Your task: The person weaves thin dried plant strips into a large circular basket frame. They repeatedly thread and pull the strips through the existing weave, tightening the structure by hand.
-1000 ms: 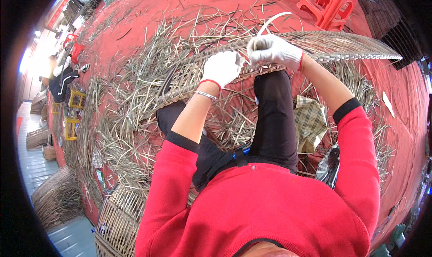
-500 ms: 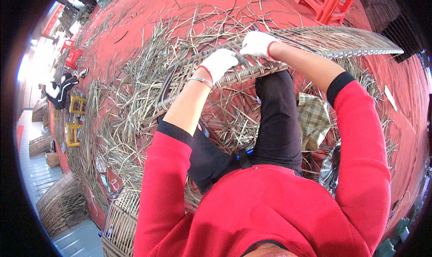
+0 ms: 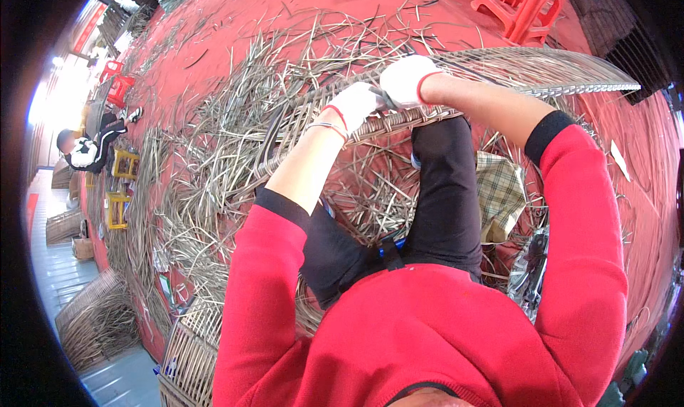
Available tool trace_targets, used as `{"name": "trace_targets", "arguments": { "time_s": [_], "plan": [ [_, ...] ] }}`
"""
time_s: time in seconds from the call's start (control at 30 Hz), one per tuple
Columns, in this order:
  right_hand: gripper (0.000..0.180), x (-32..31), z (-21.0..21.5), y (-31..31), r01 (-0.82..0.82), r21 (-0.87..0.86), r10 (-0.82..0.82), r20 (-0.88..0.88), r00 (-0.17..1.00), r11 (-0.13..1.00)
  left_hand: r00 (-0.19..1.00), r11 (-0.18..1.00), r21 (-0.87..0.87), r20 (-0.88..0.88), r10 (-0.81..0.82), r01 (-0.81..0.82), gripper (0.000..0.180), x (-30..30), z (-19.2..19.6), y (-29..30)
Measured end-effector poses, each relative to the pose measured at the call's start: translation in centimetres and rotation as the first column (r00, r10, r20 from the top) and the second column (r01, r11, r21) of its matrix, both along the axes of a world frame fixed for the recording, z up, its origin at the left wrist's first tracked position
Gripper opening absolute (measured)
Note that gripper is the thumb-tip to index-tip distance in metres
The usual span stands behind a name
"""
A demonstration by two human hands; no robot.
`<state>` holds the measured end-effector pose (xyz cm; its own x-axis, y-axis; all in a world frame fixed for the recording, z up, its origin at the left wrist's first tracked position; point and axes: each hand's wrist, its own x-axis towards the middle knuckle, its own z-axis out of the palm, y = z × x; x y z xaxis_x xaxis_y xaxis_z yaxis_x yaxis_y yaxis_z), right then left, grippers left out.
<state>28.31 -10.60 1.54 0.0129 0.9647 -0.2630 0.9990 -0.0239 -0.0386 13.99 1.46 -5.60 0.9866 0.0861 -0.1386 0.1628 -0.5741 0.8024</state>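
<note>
A long woven wicker panel (image 3: 541, 69) with a braided rim lies across in front of me, over my knees. My left hand (image 3: 356, 101), in a white glove with a red cuff, is closed at the panel's near rim. My right hand (image 3: 406, 79), gloved the same way, is curled right beside it, its fingers mostly hidden under the back of the hand. A small dark grey piece (image 3: 387, 99) shows between the two hands; whether it is a strip or a glove fingertip I cannot make out. Loose wicker strips (image 3: 214, 150) lie around the panel.
Red stools (image 3: 524, 8) stand beyond the panel. Low yellow stools (image 3: 116, 209) and a seated person (image 3: 92, 147) are at the left. A wicker piece (image 3: 189, 357) sits at my lower left. Checked cloth (image 3: 502, 193) lies beside my right leg on the red floor covering (image 3: 648, 215).
My right hand has turned over and curled, moving slightly down and right against the left. My left hand has shifted a little right. The seated person at the left now sits more upright.
</note>
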Motion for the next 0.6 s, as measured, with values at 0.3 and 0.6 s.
{"name": "trace_targets", "arguments": {
  "time_s": [0.3, 0.6],
  "plan": [
    [0.029, 4.8, -3.8, -0.6, -0.036, -0.101, 0.02, -0.157, 0.987, 0.994, 1.0, 0.983, -0.18, -0.005, 0.026, -0.026, 0.031, 0.3, 0.2, -0.4],
    [0.031, 5.3, -2.3, -0.2, -0.006, -0.44, -0.334, -0.69, 0.642, 0.898, 0.979, 0.954, -0.223, -0.099, 0.181, -0.199, 0.028, 0.2, 1.0, -1.6]
  ]
}}
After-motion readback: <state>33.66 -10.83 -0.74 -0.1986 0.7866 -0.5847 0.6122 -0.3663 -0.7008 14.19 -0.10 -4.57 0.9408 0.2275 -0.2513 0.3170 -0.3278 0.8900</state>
